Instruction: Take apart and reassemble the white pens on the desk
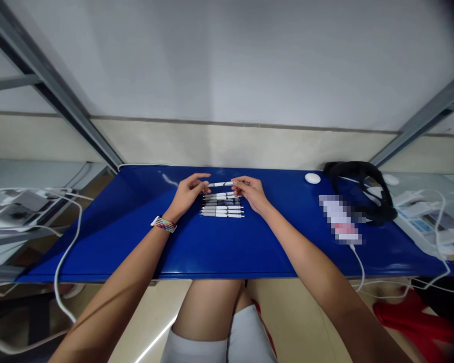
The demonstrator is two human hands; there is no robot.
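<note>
A white pen with dark markings (220, 184) is held level between my two hands, just beyond a stack of pens. My left hand (191, 191) pinches its left end with thumb and fingers, the index finger stretched out above. The right end is pinched by my right hand (249, 190). Nearer to me, several white, grey and black pens (222, 212) lie side by side on the blue table (212, 252), pointing left and right. The farthest of these pens are close beneath my fingertips.
On the right are a white oval object (312, 178), a black headband-like device (363, 191) and a blurred-out phone-shaped object (340, 220) with a white cable. Metal posts (79, 116) flank the table; a wall stands behind.
</note>
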